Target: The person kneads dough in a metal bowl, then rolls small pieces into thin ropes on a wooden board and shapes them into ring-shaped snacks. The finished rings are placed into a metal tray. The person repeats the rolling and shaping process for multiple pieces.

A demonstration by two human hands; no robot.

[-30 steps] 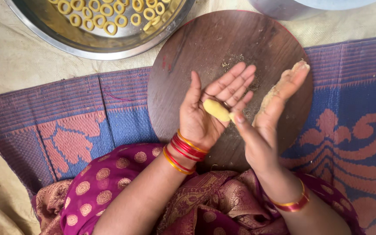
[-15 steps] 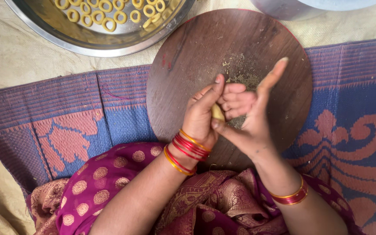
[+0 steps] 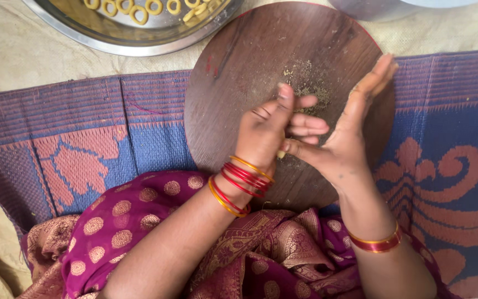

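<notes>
Far left: beige cloth floor covering (image 3: 12, 50), then a woven mat (image 3: 84, 138) in purple and blue with an orange-pink motif, running under everything. Top left of centre: a round steel tray (image 3: 112, 41), partly cut off by the frame edge, with small yellow dough rings (image 3: 153, 6) lying in it.

Centre: a round dark wooden board (image 3: 239, 66) lies flat on the mat, with a patch of greenish crumbs (image 3: 308, 83) near its middle.

The left hand (image 3: 264, 133) is above the board, back toward the camera, fingers fairly straight and pointing up-right, red and gold bangles (image 3: 239, 180) at the wrist. Its palm is pressed against the right hand.

A dough piece (image 3: 279, 154), pale yellow, sits between the two palms. Only a small bit shows at the lower edge, where the left hand's heel meets the right thumb; the rest is hidden. It is off the board, held in the air between the hands.

The right hand (image 3: 344, 144) has its palm facing left and up, fingers extended toward the board's upper right rim, thumb reaching under the left hand. Neither hand is curled; both are flat, clamping the dough between them. A red-gold bangle (image 3: 377, 243) is on the right wrist.

Bottom: magenta and gold patterned clothing (image 3: 156, 232) across the lap. Right: more mat with an orange scroll pattern.
</notes>
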